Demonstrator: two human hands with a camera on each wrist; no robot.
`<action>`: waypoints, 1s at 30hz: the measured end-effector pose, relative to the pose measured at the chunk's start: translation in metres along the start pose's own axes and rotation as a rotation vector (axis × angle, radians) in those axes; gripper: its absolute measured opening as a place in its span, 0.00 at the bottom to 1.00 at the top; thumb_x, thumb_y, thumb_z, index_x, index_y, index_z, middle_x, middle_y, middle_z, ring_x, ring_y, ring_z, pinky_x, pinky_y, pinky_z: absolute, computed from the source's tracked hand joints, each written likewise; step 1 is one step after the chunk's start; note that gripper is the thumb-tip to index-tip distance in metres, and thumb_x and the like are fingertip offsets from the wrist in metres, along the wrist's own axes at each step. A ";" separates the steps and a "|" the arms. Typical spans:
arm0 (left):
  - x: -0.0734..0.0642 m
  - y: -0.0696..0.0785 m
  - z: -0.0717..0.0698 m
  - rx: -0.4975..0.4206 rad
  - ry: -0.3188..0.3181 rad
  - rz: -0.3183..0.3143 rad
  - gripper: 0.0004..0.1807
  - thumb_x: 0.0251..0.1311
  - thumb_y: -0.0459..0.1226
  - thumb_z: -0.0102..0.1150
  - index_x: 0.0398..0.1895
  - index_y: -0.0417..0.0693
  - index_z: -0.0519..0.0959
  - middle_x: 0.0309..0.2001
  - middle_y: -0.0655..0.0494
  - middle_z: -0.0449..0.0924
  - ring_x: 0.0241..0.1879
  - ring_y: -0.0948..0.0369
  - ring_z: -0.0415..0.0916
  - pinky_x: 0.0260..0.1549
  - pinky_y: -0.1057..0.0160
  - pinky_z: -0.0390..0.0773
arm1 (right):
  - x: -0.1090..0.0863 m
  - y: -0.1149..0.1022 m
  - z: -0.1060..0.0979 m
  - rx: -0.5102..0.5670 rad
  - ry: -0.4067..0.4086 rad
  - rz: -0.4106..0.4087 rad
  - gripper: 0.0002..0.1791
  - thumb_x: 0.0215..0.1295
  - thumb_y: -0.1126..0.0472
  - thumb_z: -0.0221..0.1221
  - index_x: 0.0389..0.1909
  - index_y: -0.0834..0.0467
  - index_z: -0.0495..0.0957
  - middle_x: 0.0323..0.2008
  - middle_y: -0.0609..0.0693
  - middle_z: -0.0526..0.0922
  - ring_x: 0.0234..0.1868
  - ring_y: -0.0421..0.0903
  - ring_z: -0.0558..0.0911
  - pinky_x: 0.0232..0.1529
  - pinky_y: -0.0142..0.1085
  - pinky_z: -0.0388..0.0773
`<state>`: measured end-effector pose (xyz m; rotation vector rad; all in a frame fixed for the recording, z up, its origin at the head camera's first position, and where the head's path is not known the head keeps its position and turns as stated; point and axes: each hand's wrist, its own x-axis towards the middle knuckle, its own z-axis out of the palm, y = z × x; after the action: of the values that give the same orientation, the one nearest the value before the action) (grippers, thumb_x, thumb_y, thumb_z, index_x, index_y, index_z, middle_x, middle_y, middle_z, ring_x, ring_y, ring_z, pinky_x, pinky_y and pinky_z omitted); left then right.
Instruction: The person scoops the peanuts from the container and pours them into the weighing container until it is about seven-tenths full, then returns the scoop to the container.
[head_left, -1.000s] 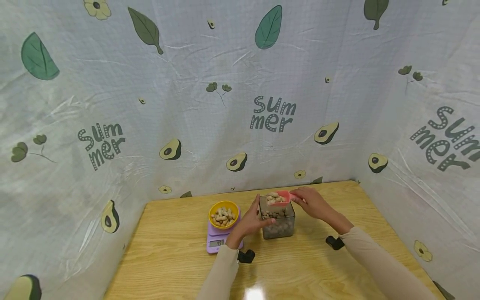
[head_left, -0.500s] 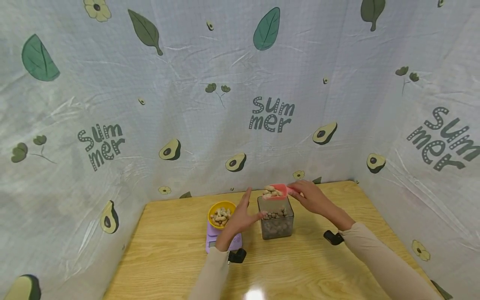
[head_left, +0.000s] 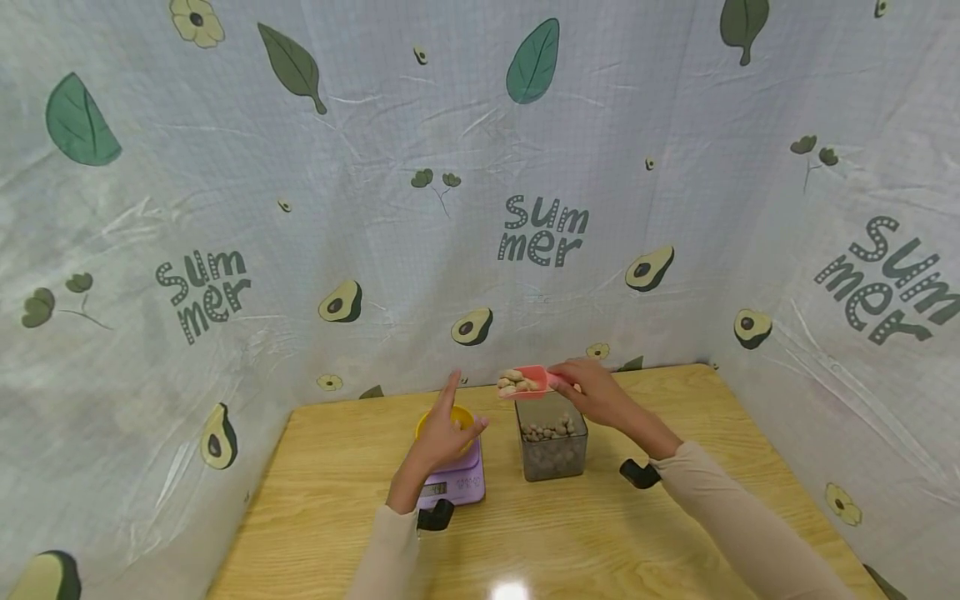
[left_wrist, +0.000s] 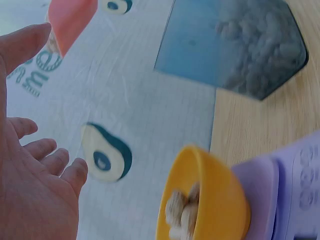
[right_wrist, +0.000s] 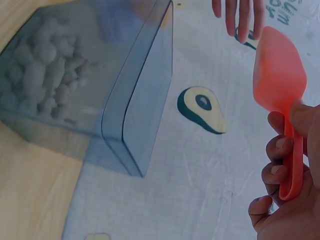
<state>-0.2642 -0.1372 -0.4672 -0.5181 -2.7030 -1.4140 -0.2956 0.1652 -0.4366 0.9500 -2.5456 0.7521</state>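
My right hand point(head_left: 596, 396) grips the handle of a pinkish-red scoop point(head_left: 537, 377), its fingers wrapped round it in the right wrist view. Peanuts point(head_left: 513, 383) fill the scoop, which is held level in the air, left of and above a clear grey container point(head_left: 555, 462) of more peanuts. Over the yellow bowl point(left_wrist: 225, 200), my left hand point(head_left: 441, 437) is spread with nothing in it and hides much of the bowl in the head view. Peanuts lie in that bowl, which stands on a purple kitchen scale point(head_left: 463, 487); its display digits are hard to read.
The wooden table point(head_left: 330, 483) carries the scale on the left and the container to its right. A white printed curtain point(head_left: 405, 275) hangs behind and on both sides. Black wrist mounts point(head_left: 437, 517) stick out beside the forearms.
The loaded scoop has risen from above the container and shifted left in my right hand. My left hand has moved from the container's rim leftward to over the bowl.
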 end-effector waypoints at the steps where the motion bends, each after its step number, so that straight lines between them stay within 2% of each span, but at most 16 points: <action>1: -0.001 -0.002 -0.003 -0.001 0.006 -0.004 0.53 0.60 0.49 0.64 0.80 0.53 0.42 0.80 0.46 0.43 0.76 0.40 0.48 0.70 0.35 0.54 | 0.001 -0.002 0.001 0.012 -0.001 0.002 0.16 0.70 0.58 0.57 0.54 0.59 0.81 0.47 0.53 0.86 0.48 0.52 0.83 0.52 0.51 0.78; 8: -0.012 -0.022 -0.020 0.016 0.018 -0.069 0.52 0.61 0.53 0.63 0.80 0.56 0.42 0.80 0.48 0.42 0.77 0.41 0.44 0.70 0.33 0.51 | 0.012 -0.016 0.019 0.037 -0.016 -0.009 0.16 0.69 0.58 0.58 0.53 0.59 0.81 0.46 0.54 0.86 0.47 0.52 0.83 0.50 0.49 0.80; 12: -0.019 -0.034 -0.025 0.034 0.021 -0.105 0.53 0.60 0.56 0.62 0.80 0.54 0.42 0.80 0.47 0.42 0.77 0.40 0.44 0.70 0.32 0.51 | 0.018 -0.020 0.034 0.034 -0.035 0.005 0.16 0.70 0.57 0.57 0.54 0.59 0.81 0.48 0.53 0.86 0.50 0.52 0.83 0.52 0.49 0.79; 15: -0.024 -0.044 -0.027 0.047 0.019 -0.123 0.54 0.60 0.55 0.63 0.80 0.52 0.42 0.80 0.46 0.41 0.77 0.40 0.43 0.70 0.33 0.50 | 0.023 -0.022 0.043 0.033 -0.066 0.029 0.17 0.71 0.55 0.56 0.55 0.57 0.81 0.49 0.52 0.86 0.51 0.51 0.83 0.54 0.48 0.78; 22: -0.029 -0.070 -0.022 0.064 -0.004 -0.145 0.56 0.58 0.51 0.66 0.80 0.45 0.41 0.79 0.40 0.39 0.76 0.37 0.43 0.69 0.32 0.52 | 0.032 -0.023 0.065 -0.029 -0.133 0.044 0.16 0.71 0.57 0.57 0.55 0.57 0.80 0.49 0.53 0.85 0.51 0.52 0.83 0.55 0.48 0.78; 30: -0.030 -0.086 -0.012 0.053 -0.041 -0.214 0.58 0.57 0.52 0.67 0.79 0.40 0.40 0.79 0.36 0.39 0.76 0.36 0.44 0.71 0.35 0.52 | 0.043 -0.029 0.084 -0.139 -0.230 0.066 0.18 0.74 0.51 0.52 0.56 0.55 0.80 0.51 0.50 0.85 0.55 0.49 0.81 0.60 0.48 0.74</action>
<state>-0.2640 -0.1998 -0.5342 -0.2635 -2.8941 -1.3849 -0.3161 0.0763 -0.4747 0.9603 -2.7971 0.4990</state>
